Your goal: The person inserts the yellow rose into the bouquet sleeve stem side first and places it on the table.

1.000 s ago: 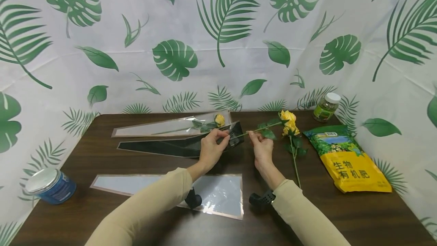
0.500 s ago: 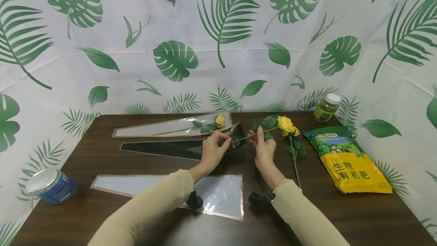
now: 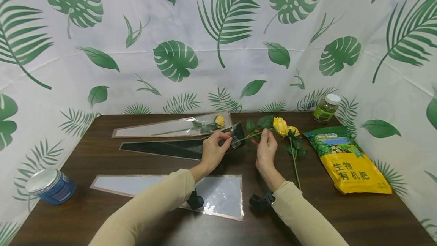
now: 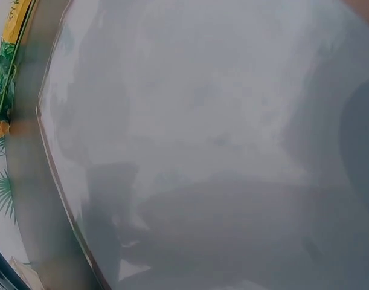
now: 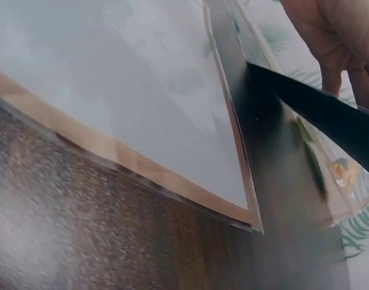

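Observation:
In the head view my left hand [image 3: 215,149] pinches the wide end of a black flower sleeve [image 3: 153,149] with a clear front. My right hand [image 3: 267,151] holds the green stem of a yellow rose [image 3: 280,126] just below its leaves, the bloom pointing right. That stem runs left into the mouth of the black sleeve; its lower end is hard to make out inside. Another yellow rose [image 3: 293,132] lies on the table to the right, blooms side by side. The right wrist view catches the black sleeve [image 5: 317,109] slanting across, with a hand above it.
Behind, a white sleeve [image 3: 136,131] contains a rose. A second white sleeve [image 3: 222,193] lies flat under my left forearm. A blue tin [image 3: 51,186] stands at left; a yellow-green fertilizer bag [image 3: 355,170] and a lidded jar [image 3: 326,108] are at right.
The held rose has shifted left and slightly down, its stem further into the black sleeve. My right hand has moved right, closer to the bloom. The left hand keeps nearly the same place.

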Demonstrator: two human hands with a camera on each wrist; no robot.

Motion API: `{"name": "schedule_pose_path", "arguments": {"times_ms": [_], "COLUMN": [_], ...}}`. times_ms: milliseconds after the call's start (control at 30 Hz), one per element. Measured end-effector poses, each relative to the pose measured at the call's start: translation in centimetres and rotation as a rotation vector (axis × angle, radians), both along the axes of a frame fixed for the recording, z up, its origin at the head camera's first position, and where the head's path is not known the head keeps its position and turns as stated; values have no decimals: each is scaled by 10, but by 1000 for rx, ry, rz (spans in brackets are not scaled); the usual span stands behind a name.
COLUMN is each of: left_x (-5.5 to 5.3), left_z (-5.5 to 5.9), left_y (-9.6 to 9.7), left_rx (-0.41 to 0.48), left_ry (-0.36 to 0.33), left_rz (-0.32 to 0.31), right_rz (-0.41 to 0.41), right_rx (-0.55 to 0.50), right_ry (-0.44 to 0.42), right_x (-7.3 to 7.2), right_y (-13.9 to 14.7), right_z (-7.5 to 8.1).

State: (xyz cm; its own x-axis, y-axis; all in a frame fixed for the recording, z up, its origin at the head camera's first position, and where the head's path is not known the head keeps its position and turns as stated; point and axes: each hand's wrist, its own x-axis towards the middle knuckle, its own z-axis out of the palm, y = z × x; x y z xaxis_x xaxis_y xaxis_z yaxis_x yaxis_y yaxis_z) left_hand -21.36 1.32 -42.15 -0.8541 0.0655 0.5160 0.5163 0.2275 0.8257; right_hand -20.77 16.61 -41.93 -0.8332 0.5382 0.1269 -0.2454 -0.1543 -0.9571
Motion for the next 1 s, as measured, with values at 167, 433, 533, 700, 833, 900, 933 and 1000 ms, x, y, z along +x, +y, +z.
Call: {"name": "schedule_pose_path", "arguments": {"times_ms": [167,433,533,700,833,900,933,1000], "left_x": [-1,-1,-2,-2,-2,-1,-2,-2], "left_z": [-1,0,1,3,3,2,2,2], "left_y": [0,0,2,5,6,5,5,3], "left_rx": [-9,-13,-1,-7,-25,-22,-20,-15], "left_ry": [0,35,41,38,25,25,27,29], "left_rz": [7,24,19,23,28,25,25,31], "right_rz": [-36,-37,-34,-4,26,28,30,26], "right_rx": [-54,-133,-156,-187,-249,-250,-239,-201], "right_ry": [-12,-125,-153,-180,-176,-177,-175,-171], "right_x": [0,3,3,1,-1,-1,-1,2], "right_y": [-3,-13,-16,-17,-12,-9,-7,-4], "right_z": [0,0,-1,-4,-6,-6,-6,-5]}}
